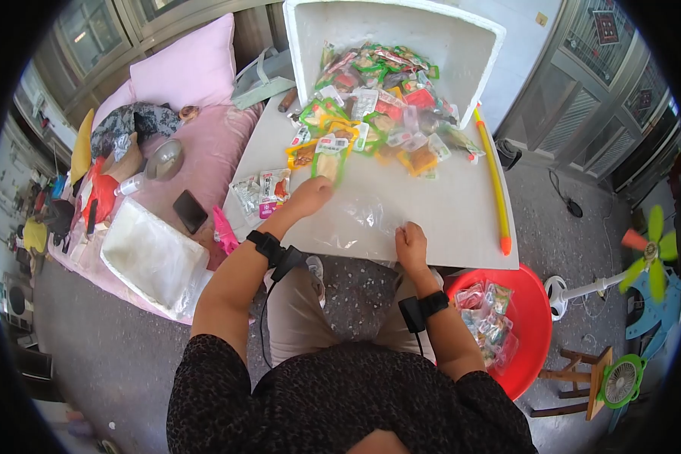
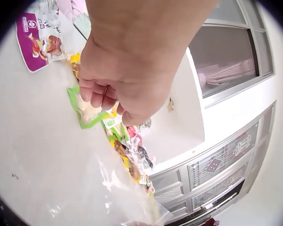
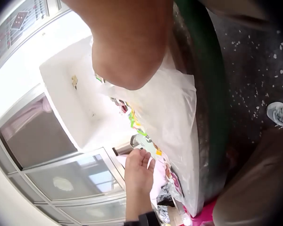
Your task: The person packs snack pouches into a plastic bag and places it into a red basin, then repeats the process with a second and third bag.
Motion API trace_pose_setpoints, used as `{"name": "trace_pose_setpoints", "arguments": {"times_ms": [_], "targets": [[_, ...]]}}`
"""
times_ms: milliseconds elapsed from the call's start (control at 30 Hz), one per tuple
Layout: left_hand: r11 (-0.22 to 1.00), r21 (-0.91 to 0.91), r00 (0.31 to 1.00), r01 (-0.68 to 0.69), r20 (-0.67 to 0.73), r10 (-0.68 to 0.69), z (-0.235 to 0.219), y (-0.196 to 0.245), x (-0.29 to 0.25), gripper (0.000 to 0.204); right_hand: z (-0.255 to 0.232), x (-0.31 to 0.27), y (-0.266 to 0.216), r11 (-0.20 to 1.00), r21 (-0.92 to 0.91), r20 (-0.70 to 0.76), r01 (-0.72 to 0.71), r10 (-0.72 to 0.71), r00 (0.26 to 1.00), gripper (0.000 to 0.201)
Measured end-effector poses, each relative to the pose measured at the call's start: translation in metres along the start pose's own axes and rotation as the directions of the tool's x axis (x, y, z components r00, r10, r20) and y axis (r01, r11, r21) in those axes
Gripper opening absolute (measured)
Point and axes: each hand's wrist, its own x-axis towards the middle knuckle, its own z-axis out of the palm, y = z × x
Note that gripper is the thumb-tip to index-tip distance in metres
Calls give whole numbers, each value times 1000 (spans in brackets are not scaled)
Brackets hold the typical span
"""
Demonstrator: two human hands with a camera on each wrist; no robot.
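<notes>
My left hand (image 1: 314, 195) is over the table, its loosely bent fingers right at the near end of a green-edged food packet (image 1: 328, 160). In the left wrist view those fingers overlap the packet's (image 2: 88, 113) top, and nothing shows gripped in them. A clear plastic bag (image 1: 365, 215) lies spread at the table's front, its film wide in the right wrist view. The right hand (image 1: 411, 246) curls at the front edge and holds this bag's right side; its fingertips are hidden in the right wrist view.
A tipped white foam box (image 1: 397, 19) spills many packets onto the table (image 1: 446, 219). Along the right edge lies a yellow tube (image 1: 492, 181). A red basin (image 1: 533, 333) with packets stands below right; a foam lid (image 1: 147, 257) lies on the pink couch at left.
</notes>
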Motion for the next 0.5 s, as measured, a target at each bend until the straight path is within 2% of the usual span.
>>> {"name": "trace_pose_setpoints", "arguments": {"times_ms": [67,167,267,367,467,500], "targets": [[976,208,983,-62,-155,96,-7,-20,16,30,0,-3,2,997,-64,-16,37,-38,999,10],[945,325,988,49,-157,2,-10,-49,49,44,-2,-2,-6,996,-80,5,40,-39,999,11],[923,344,979,173,-164,-122,-16,-42,76,57,-1,-1,-3,997,-75,17,25,-24,1000,12],[896,390,974,213,-155,-165,-13,-37,103,65,-5,1,-7,998,-58,26,28,-26,999,12],[894,366,966,259,-100,-238,-15,-23,121,70,-4,2,-5,999,-31,31,40,-39,999,12],[892,348,957,288,-126,-260,-11,-25,129,71,-5,2,-6,998,-34,26,45,-44,999,12]]}}
